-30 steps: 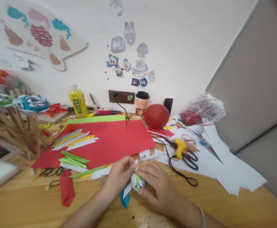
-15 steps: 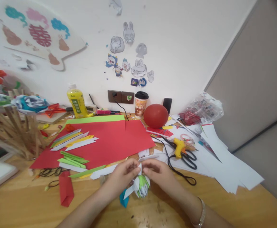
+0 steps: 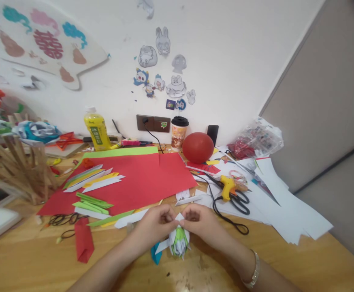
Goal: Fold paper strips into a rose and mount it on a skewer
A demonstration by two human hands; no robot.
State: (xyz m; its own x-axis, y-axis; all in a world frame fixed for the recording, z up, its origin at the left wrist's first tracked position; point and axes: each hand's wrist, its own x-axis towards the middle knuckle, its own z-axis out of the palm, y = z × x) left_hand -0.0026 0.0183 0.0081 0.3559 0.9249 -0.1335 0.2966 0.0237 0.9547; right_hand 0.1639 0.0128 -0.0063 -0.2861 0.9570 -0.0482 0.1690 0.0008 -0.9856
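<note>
Head view: left hand (image 3: 154, 225) and right hand (image 3: 203, 225) together at lower centre, thumbs and fingertips pinched on the white top of a green-and-white folded-paper piece (image 3: 180, 241), that end partly hidden by fingers. Just left of it, blue folded paper (image 3: 156, 255). Left of centre, red sheet (image 3: 152, 176) beneath loose folded strips (image 3: 103, 183). Right of centre, yellow glue gun (image 3: 227, 188) beside black scissor handles (image 3: 240, 210). Above, at mid-frame, red balloon (image 3: 198, 147) and lidded cup (image 3: 179, 134).

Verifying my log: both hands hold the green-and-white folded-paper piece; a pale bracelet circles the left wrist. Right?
Wrong wrist: the head view shows the pale bracelet on the right wrist. The left hand and right hand hold the folded-paper piece.
</note>
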